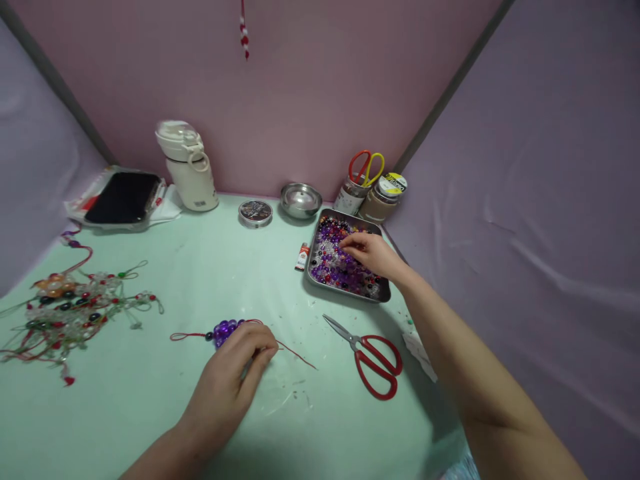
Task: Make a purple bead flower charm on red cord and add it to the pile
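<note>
My left hand [237, 373] rests on the table with thumb and fingertips pinched on a red cord [297, 355], whose loose end trails to the right. Just beyond the knuckles lies a purple beaded ornament [225, 331] on that cord, partly covered by the hand; a dark bead and a cord loop stick out at its left. My right hand [367, 252] reaches over a metal tray [345, 292] of mixed beads [330, 257], purple, clear, red and black. Its fingertips are bunched together at the beads, and whatever they pinch is too small to make out.
Red-handled scissors [370, 360] lie before the tray, a lighter [302, 257] at its left. Behind stand a steel bowl [301, 201], a round tin [255, 213], a bottle [189, 170] and jars [383, 199]. Finished-looking beaded strings [75, 307] and a phone [124, 197] occupy the left.
</note>
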